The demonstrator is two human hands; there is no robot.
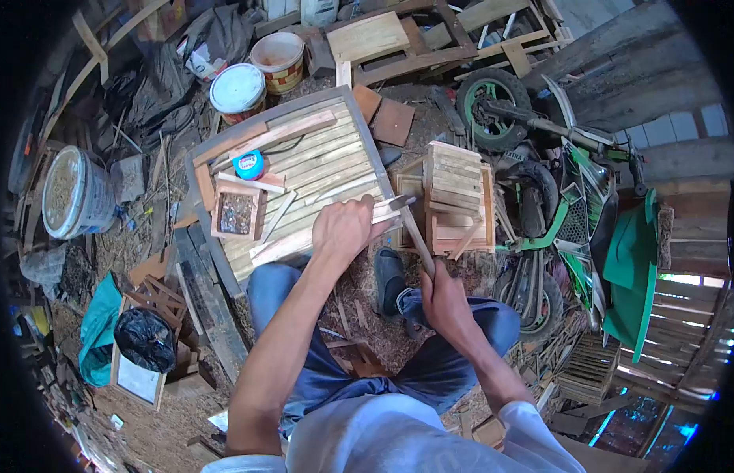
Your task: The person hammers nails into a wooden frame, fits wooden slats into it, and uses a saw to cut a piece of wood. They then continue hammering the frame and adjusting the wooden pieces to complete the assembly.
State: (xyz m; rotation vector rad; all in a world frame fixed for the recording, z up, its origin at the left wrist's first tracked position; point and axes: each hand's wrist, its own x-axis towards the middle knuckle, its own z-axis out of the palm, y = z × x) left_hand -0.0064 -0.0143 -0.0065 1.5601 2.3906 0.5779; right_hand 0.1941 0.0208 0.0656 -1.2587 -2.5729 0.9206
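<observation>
My left hand (341, 230) is closed around a pale wooden strip (292, 244) lying along the near edge of a slatted wooden panel (323, 162). My right hand (447, 304) grips the wooden handle of a hammer (420, 243). The hammer's metal head rests at or just above the strip's right end, close to my left fingers; whether it touches cannot be made out. On the panel are a small wooden box of nails or similar bits (237, 211), a round blue tub (248, 164) and several loose wood strips (276, 134).
To the right stands a wooden crate with stacked slats (455, 181), beside a green small motorbike (552, 209). Buckets (237, 88) stand behind the panel, and another bucket (67, 193) is at far left. Scrap planks (209, 296) and a black bag (144, 339) lie left of my legs.
</observation>
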